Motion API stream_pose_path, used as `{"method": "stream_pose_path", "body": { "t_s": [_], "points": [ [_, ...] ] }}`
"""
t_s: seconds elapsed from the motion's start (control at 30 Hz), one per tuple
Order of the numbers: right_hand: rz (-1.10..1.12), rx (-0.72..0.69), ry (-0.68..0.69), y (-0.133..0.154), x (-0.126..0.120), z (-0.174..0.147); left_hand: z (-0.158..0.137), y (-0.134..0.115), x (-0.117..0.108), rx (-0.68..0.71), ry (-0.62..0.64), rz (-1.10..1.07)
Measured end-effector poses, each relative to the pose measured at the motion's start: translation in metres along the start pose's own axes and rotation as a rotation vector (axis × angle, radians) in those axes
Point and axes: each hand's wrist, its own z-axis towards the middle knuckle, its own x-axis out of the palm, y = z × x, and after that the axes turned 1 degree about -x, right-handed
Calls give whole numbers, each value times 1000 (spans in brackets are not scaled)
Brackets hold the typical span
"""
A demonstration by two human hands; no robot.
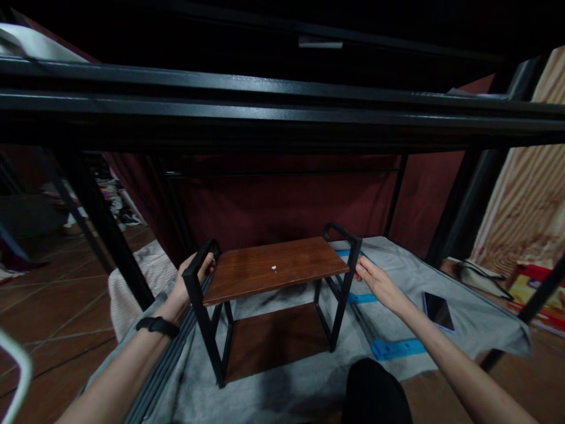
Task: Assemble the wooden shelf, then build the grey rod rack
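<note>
A small two-tier shelf with brown wooden boards and black metal side frames stands upright on a grey cloth. Its left frame is in the grip of my left hand, whose fingers curl around behind the black bar. On the opposite side my right hand is closed at the right frame, just below the top corner; the frame hides part of the fingertips. A small white mark shows on the upper board. The lower board lies close to the cloth.
Black metal beams cross overhead, with posts at both sides. Grey tubes lie left of the shelf. Blue-ended frame pieces and a phone rest on the cloth at right. A red-yellow box stands beyond.
</note>
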Motion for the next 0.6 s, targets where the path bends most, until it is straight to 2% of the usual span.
{"method": "stream_pose_path", "body": {
  "t_s": [0.1,0.27,0.4,0.6],
  "points": [
    [-3,18,33,-1,-3,1,0,-2,1,36,-10,-10],
    [40,48,73,-1,-2,3,-5,-7,1,5,-36,-81],
    [79,35,114,0,0,6,-8,-7,1,54,-37,-133],
    [-24,53,75,-1,2,2,-23,-24,2,12,-76,-204]
  ]
}}
